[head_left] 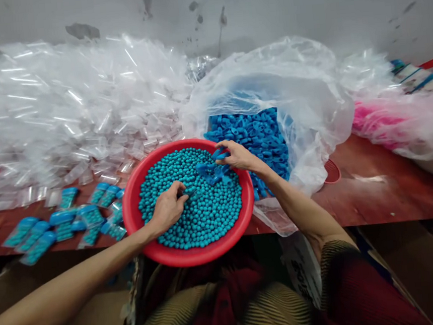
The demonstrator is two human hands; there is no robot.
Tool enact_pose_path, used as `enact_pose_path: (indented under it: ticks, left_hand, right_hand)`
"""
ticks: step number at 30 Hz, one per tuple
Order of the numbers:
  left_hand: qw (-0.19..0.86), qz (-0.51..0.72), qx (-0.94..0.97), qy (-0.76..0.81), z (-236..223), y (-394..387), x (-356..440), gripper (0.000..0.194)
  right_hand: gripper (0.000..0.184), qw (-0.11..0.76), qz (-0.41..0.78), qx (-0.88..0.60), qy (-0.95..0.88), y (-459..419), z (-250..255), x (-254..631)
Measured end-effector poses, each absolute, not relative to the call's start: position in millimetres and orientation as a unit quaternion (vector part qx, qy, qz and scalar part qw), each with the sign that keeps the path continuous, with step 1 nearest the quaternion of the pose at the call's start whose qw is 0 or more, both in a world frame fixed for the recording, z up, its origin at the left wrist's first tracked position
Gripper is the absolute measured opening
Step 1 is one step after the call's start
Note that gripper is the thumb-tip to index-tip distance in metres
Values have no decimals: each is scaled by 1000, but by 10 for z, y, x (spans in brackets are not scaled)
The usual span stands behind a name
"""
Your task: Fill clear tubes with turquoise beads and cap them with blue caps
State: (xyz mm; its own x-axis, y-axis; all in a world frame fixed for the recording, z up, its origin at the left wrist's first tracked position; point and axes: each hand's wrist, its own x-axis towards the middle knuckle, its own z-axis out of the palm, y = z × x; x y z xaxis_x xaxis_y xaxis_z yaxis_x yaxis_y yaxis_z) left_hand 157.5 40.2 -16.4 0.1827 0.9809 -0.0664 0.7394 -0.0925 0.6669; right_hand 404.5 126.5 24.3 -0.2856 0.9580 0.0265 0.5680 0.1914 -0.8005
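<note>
Blue plastic piece (221, 155), pinched by the right hand (237, 155) above the round red basin (194, 257), needs a light grip, while the left hand (167, 207), fingers narrow, hold unclear, should avoid scattering small turquoise beads (209, 226).

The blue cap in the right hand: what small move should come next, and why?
Probably bring the blue cap toward the left hand, which seems to pinch a small clear container over the turquoise beads; filled containers beside the red basin wear similar ones.
</note>
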Motion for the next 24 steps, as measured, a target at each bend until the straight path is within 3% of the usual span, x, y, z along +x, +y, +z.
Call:
enact_pose_path:
  ticks: [3,7,12,17,20,24]
  left_hand:
    - [306,200,703,610,-160,399,1578,16]
    - [320,207,698,606,-189,426,1596,18]
    - [330,235,675,616,-199,440,1571,16]
    - [325,222,679,619,-172,425,1521,14]
    - [332,214,686,611,-210,444,1545,15]
    - [351,231,682,599,-264,474,1590,18]
  right_hand:
    - [48,214,213,-554,-775,1149,200,3954]
    - [32,141,70,-604,-781,879,314,3893]
    - [27,18,54,-554,-830,673,362,3723]
    - [35,-64,28,-489,-870,846,211,3648]
    - [32,-71,2,-474,-877,943,164,3628]
    - [26,-3,-59,-457,-888,905,182,3578]
